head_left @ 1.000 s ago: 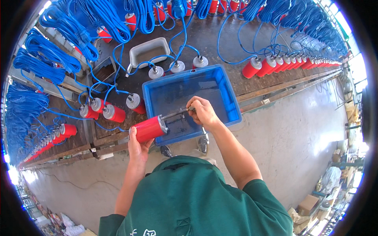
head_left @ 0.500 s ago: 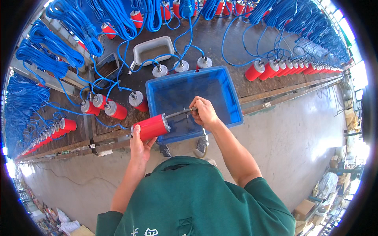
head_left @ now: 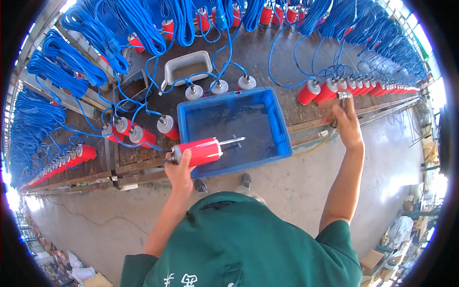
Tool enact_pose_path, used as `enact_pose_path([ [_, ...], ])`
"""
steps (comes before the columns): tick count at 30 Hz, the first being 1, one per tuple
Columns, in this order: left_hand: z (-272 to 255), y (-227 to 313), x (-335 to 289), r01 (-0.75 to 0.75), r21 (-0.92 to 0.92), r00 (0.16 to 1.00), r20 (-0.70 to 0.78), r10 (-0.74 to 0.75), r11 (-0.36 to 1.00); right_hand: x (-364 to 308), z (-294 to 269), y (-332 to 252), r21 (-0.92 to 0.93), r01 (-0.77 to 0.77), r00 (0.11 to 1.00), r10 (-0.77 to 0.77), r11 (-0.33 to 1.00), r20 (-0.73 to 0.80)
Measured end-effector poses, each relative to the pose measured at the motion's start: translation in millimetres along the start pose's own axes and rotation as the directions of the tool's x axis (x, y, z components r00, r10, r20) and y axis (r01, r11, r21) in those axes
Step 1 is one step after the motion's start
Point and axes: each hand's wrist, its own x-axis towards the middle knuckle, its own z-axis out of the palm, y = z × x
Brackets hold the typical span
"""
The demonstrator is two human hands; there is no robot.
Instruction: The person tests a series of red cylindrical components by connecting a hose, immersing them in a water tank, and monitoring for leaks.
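Note:
My left hand (head_left: 180, 173) is wrapped around the near end of a red cylinder (head_left: 203, 150), held tilted over the front of a blue plastic crate (head_left: 283, 125). From the cylinder's right end sticks out a bare, shiny metal shaft (head_left: 232, 141). Out to the right, my right hand (head_left: 348, 125) is raised by the row of red cylinders (head_left: 308, 93) at the table edge. A silver metal piece (head_left: 344, 95) shows at its fingertips. Motion smears the thumb side, and a dark bit there is too blurred to name.
Red cylinders with blue cables line the table's edges (head_left: 267, 52). Bundled blue cables (head_left: 143, 28) rise at the back and left. A grey tray (head_left: 191, 60) stands behind the crate, near three upright cylinders (head_left: 219, 87). Cartons and bags (head_left: 399, 232) lie at the floor's right.
My right hand has gone from the cylinder's end far to the right. The dark rod has come off that end, baring a shiny shaft. The cylinder has shifted slightly right in my left hand.

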Motion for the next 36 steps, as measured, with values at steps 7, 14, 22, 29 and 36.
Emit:
enact_pose_path([
  [7, 68.9, -45.7, 28.9, 0.172, 0.023, 0.971, 0.166, -0.173, 0.985, -35.7, -66.3, 202.5, -0.404, -0.562, 0.821, 0.547, 0.722, -0.164],
  [14, 57.4, -90.5, 61.1, 0.47, 0.094, 0.87, 0.121, -0.479, 0.878, -24.2, -78.0, 173.3, -0.567, -0.577, 0.753, 0.652, 0.588, -0.09],
  [22, 10.0, -99.2, 91.7, 0.572, 0.194, 0.803, 0.065, -0.593, 0.797, -3.0, -88.4, 191.5, -0.162, -0.503, 0.848, 0.521, 0.849, 0.093],
  [29, 28.6, -26.1, 39.2, 0.39, 0.454, 0.866, 0.116, -0.487, 0.801, 12.2, -71.4, 301.3, -0.538, -0.402, 0.914, 0.297, 0.741, -0.275],
  [36, -9.7, -49.2, 31.6, -0.288, 0.631, 0.853, 0.511, -0.106, 0.721, 52.7, -53.1, 304.8, -0.813, -0.229, 0.969, 0.046, 0.535, -0.243],
])
